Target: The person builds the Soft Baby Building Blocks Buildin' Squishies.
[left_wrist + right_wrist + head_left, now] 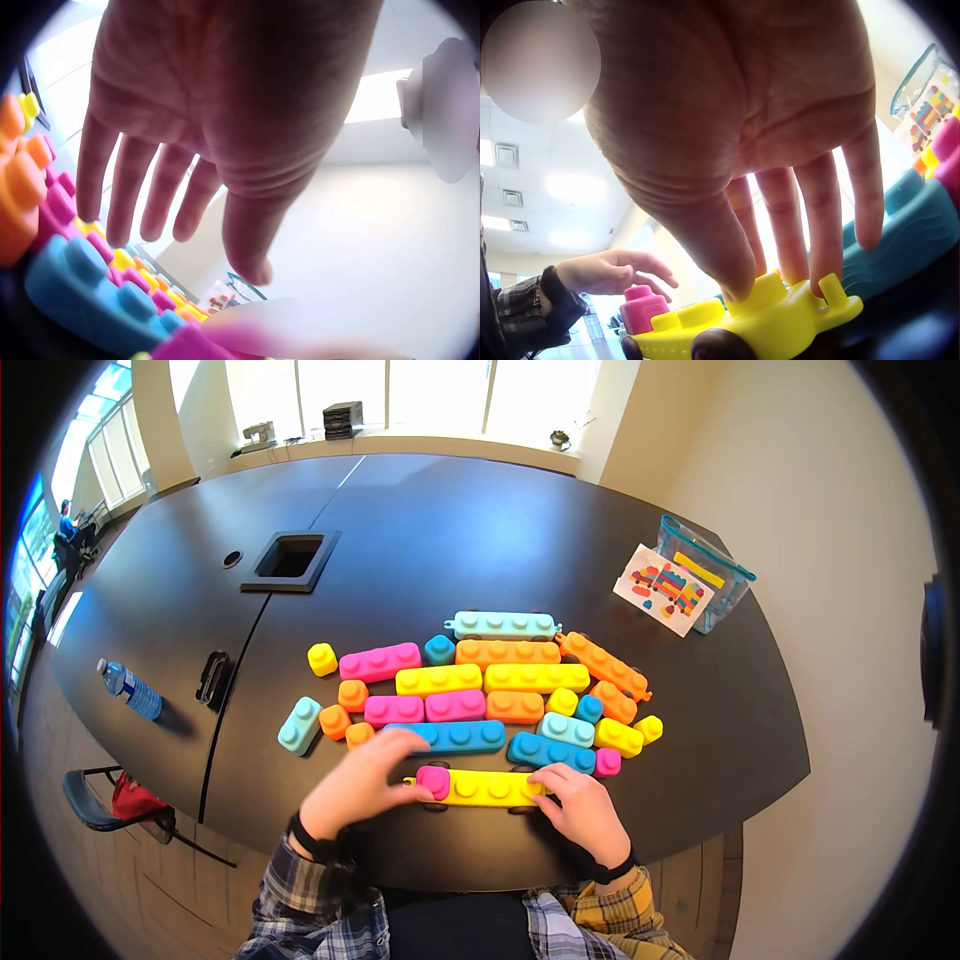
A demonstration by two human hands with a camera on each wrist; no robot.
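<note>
A yellow wheeled base with dark wheels lies along the table near the person. One square pink block sits on its left end; bare yellow studs show to the right of it. The right hand pinches the base's right end, thumb on the near side and fingers beyond, as the yellow end in the right wrist view shows. Beside the pink block is the left hand, its thumb tip close by the block and its palm holding nothing. In the left wrist view its fingers hang apart, nearly straight.
Close beyond the base lie a long blue block and several yellow, pink, orange and teal blocks. A teal wheeled base lies farther back. At the right stand a picture card and clear bag. A water bottle lies left.
</note>
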